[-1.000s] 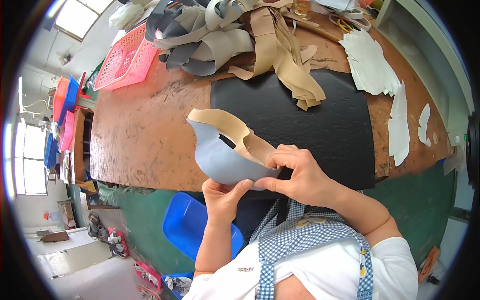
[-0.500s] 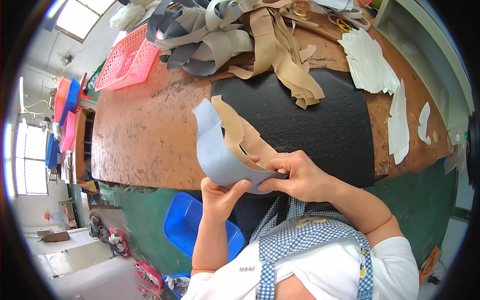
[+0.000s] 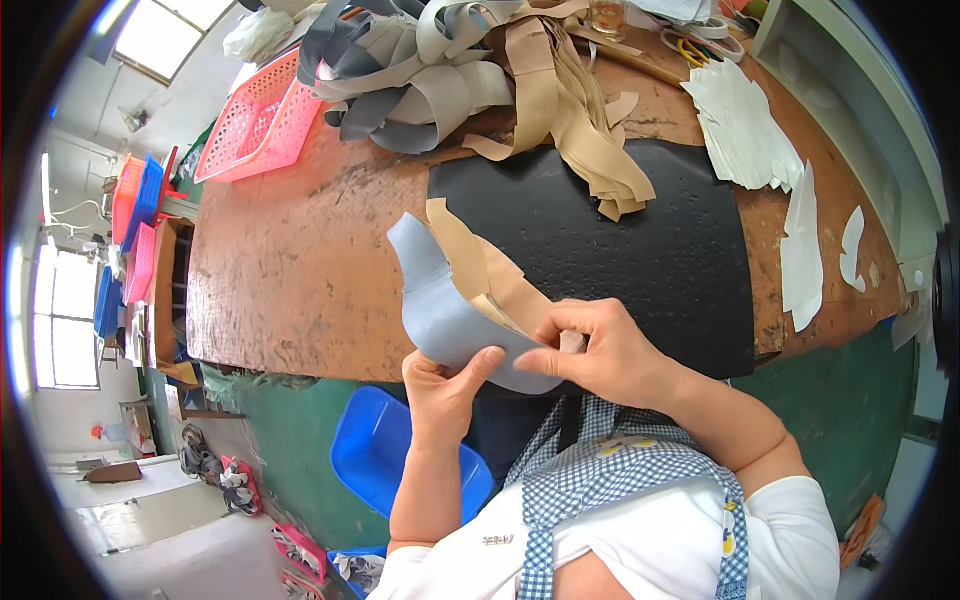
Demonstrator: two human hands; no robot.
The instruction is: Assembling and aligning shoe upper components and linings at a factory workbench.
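Both hands hold a curved shoe-upper piece (image 3: 445, 305), pale blue on its outer side with tan layers (image 3: 462, 250) inside, just above the table's near edge. My left hand (image 3: 445, 390) is closed on its lower edge, thumb pressed against the blue face. At the right end, my right hand (image 3: 600, 350) pinches the edge between thumb and fingers; part of that end is hidden by the hand. Beyond the piece lies a black mat (image 3: 640, 270) on the brown table (image 3: 290, 270).
Grey strips (image 3: 430, 100) and tan strips (image 3: 560, 110) are heaped at the back. A pink basket (image 3: 255, 125) stands back left, scissors (image 3: 692, 50) back right. White scraps (image 3: 740, 125) lie on the right. Below the table is a blue bin (image 3: 370, 450).
The shoe-upper piece has tilted and its layers have closed together, narrowing the gap between blue and tan. The right hand's fingers have shifted slightly along the edge.
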